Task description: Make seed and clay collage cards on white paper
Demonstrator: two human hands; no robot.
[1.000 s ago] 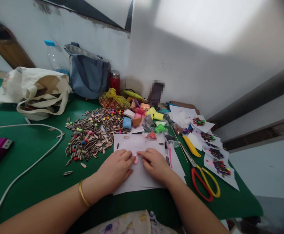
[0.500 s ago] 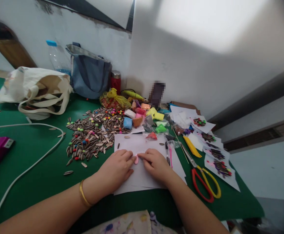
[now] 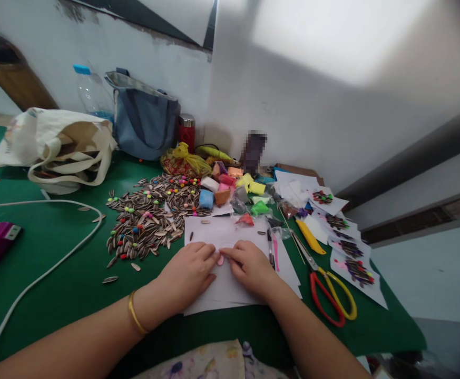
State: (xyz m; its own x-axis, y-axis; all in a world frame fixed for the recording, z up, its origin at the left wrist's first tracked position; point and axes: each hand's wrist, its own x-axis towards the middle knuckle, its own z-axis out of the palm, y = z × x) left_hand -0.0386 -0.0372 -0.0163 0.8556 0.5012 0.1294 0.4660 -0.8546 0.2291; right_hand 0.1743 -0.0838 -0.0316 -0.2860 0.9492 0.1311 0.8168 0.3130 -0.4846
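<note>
Piece, pink (image 3: 221, 260), on white paper (image 3: 230, 295) between left hand (image 3: 190, 267) and right hand (image 3: 253, 267), equally near each; long axis roughly near-to-far; fingers bent at far end, pinching or just pressing, can't tell.

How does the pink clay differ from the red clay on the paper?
The pink clay is slim; the red clay is bulkier. The pink clay lies bare between the left hand and right hand; the red clay sits untouched in clear plastic. Both rest on white paper.
</note>
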